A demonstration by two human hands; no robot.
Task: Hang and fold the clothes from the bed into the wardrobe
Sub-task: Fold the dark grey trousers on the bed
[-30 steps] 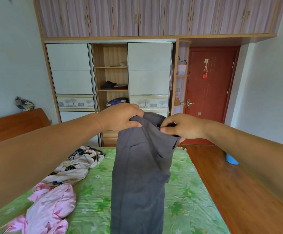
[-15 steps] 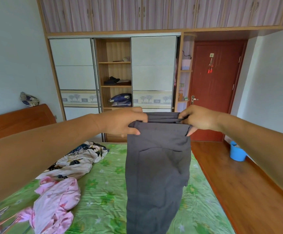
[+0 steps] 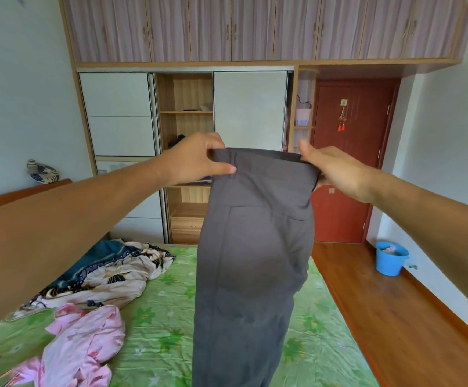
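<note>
matt grey cloth trousers (image 3: 252, 247); glossy wood floor (image 3: 394, 317).

Trousers (image 3: 255, 261) held up above the bed (image 3: 166, 331), two heaps of clothes (image 3: 101, 275) on it at left, wardrobe (image 3: 185, 152) behind, door (image 3: 350, 163) and bucket (image 3: 390, 258) at right.

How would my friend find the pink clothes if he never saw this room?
Start at the green flowery bed. On its left side lie two crumpled heaps. The pink garment is the nearer one; the patterned heap behind it is cream and dark blue.
</note>
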